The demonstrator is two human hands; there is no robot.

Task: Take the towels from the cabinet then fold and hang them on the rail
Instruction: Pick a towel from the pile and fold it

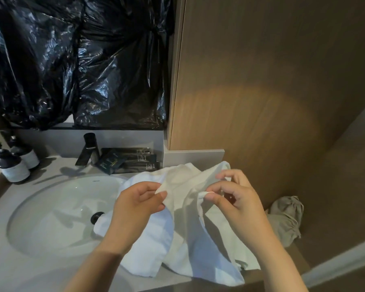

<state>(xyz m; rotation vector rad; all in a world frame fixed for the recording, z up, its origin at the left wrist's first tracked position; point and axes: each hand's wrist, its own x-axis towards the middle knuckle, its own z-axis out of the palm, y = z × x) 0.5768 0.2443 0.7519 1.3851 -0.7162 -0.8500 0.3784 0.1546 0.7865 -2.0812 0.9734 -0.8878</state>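
Over the right side of the sink (pixel 51 218) and the table (pixel 13 270) beside it lies the white towel (pixel 183 180), rumpled and unfolded, with its upper part lifted clear by both hands. A whiter fold (pixel 150 245) spreads beneath and spills toward the drain; whether that is the same cloth or a second towel I cannot tell.

By the look of it, the taking-out step is done, since the cloth is out on the table, and the folding is only beginning: no neat edge or crease shows, and the hands seem to be finding corners. The folding and all of the hanging are left; no rail is in view.

On the left hand (pixel 135 205) the fingers (pixel 156 196) are drawn together, thumb against forefinger, pinching a bit of the hem. The right hand (pixel 240 201) does the same at another spot, its thumb and forefinger (pixel 211 193) clamped on a small bunched corner, while its other fingers curl loosely above the cloth. The fabric between the two pinches hangs slack.

Farther out, a dark faucet (pixel 89 150) stands behind the sink, with dark packets (pixel 131 161) next to it and two pump bottles (pixel 15 167) at the far left. Black plastic sheeting (pixel 72 60) covers the wall above, a wood panel (pixel 261 81) rises to the right, and a grey drawstring bag (pixel 287 218) sits at the table's right end.
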